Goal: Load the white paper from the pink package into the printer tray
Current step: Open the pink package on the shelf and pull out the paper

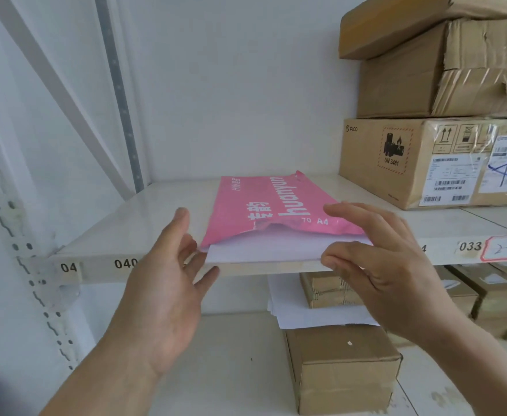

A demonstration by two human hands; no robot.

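A pink package of A4 paper lies flat on a white shelf, its torn open end toward me. White paper sticks out of that end over the shelf's front edge. My right hand pinches the paper's right front corner, thumb under and fingers resting on the package. At the paper's left corner is my left hand, fingers apart, its fingertips just touching or nearly touching the stack. No printer is in view.
Stacked cardboard boxes fill the shelf's right side. On the shelf below are more brown boxes and loose white sheets. A perforated metal upright stands at the left. Number labels run along the shelf's front lip.
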